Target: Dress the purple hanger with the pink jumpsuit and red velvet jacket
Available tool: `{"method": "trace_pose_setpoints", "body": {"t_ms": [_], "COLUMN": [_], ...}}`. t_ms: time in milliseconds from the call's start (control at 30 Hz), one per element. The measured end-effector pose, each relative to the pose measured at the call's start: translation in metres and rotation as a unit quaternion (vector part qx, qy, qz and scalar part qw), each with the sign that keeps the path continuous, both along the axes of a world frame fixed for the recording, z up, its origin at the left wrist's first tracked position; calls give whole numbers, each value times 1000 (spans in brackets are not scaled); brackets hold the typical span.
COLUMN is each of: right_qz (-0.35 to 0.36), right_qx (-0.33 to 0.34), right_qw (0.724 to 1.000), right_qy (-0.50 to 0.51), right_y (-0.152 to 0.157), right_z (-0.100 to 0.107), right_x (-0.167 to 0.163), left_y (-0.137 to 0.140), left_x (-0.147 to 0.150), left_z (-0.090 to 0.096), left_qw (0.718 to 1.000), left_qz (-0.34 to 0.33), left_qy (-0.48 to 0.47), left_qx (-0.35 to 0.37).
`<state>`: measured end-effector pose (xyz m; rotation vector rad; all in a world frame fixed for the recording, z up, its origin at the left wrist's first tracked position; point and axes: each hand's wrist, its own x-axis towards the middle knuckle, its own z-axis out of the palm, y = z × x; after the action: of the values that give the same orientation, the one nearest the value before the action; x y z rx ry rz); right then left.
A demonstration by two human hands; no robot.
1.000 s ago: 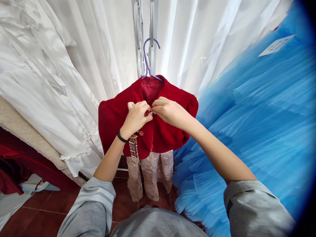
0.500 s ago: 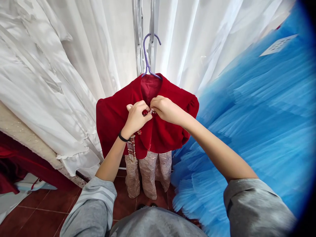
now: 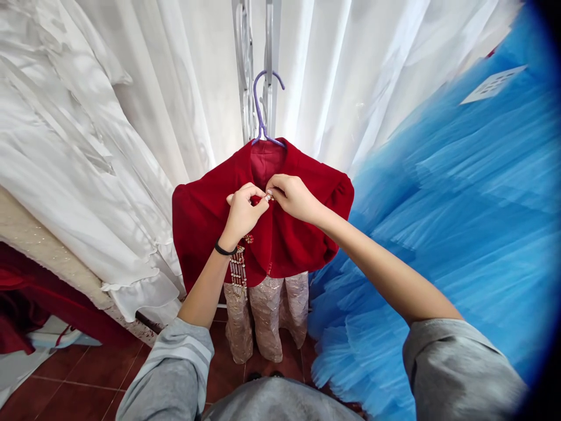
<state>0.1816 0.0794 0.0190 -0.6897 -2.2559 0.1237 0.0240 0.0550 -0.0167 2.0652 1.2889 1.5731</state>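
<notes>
A short dark red velvet jacket [image 3: 307,251] hangs from a purple hanger [image 3: 259,117]. At its front opening, my left hand [image 3: 242,216] pinches a small pearly fastening [image 3: 269,197] between thumb and forefinger. My right hand [image 3: 294,199] is closed in a pinch on the other side of the same fastening, its fingertips almost meeting the left ones. Exact details of the fastening are too small to make out. Below my left wrist, a beaded tassel [image 3: 238,272] dangles against the jacket, with a red beaded flower [image 3: 249,238] beside it.
Shiny pinkish fabric [image 3: 267,310] hangs under the jacket. White garments [image 3: 131,222] crowd the left, and a full blue tulle dress [image 3: 438,222] fills the right. A grey metal stand [image 3: 269,52] holds the hanger before white curtains [image 3: 324,70]. The floor [image 3: 70,374] is red tile.
The jacket and hanger sit slightly lower in view. Both hands keep their pinch at the fastening; the left fingers have straightened a little, and the red bead near them is now mostly covered.
</notes>
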Motion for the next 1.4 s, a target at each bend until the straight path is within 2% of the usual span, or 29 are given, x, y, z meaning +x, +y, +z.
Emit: {"method": "trace_pose_setpoints", "body": {"t_ms": [133, 267, 467, 567, 733, 867, 1067, 1267, 1400], "right_qz": [11, -58, -100, -68, 15, 26, 0, -25, -22], "right_qx": [39, 132, 73, 28, -54, -98, -13, 0, 12], "right_qw": [996, 976, 972, 981, 996, 995, 999, 999, 999], "right_qy": [76, 164, 199, 179, 75, 5, -44, -34, -31], "right_y": [-10, -28, -34, -29, -26, -28, -27, -28, -28], "right_z": [-11, -25, -27, -21, -3, 13, 18, 10, 9], "right_x": [6, 8, -2, -1, 9, 12, 5, 3, 2], "left_y": [4, 5, -2, -6, -10, -13, -12, -9, -7], "left_x": [-4, -7, -6, -6, -7, -8, -8, -9, -11], "left_z": [1, 1, 0, 0, 3, 5, 4, 9, 8], "left_qw": [999, 999, 999, 999, 999, 995, 997, 997, 997], "left_qz": [-29, -46, -22, -26, -21, 6, -14, -38, -66], "left_qy": [-16, -24, 17, 22, 46, 101, 74, 51, 24], "left_qx": [6, 13, 23, 21, 8, 5, 12, -38, -31]}}
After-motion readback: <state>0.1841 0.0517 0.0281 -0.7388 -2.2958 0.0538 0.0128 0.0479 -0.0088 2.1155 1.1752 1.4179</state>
